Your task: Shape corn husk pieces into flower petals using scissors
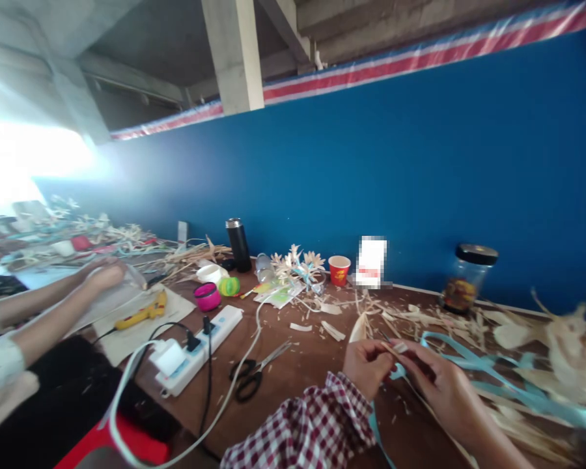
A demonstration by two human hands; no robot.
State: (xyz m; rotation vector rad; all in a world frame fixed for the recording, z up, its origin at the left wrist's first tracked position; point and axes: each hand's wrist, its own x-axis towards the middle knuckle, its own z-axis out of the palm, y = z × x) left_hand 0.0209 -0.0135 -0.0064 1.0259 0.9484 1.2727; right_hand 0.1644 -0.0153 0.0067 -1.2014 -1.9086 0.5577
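The left hand and the right hand meet fingertip to fingertip, thumbs and forefingers pinching a narrow pale strip between them; the other fingers curl in. A bit of light-blue ribbon shows just under the fingertips; whether it is fastened to the strip cannot be told.

The held piece looks to be at an early stage: no formed petals show on it. By contrast, the cream artificial flowers beyond and left of the left hand have open petals and look largely made up. Plenty of material seems unworked: loose dried husks and a long light-blue ribbon lie to the right of the right hand, and offcuts are scattered beyond both hands, a sign of trimming done. How much is left on the held piece cannot be judged.

Black-handled scissors lie open left of the left hand, well apart from it.

As for writing, the red paper cup beyond the left hand carries a yellow mark too small to read. The white panel beside it is pixelated, its reddish line illegible. The black thermos, farther left, shows no readable brand.
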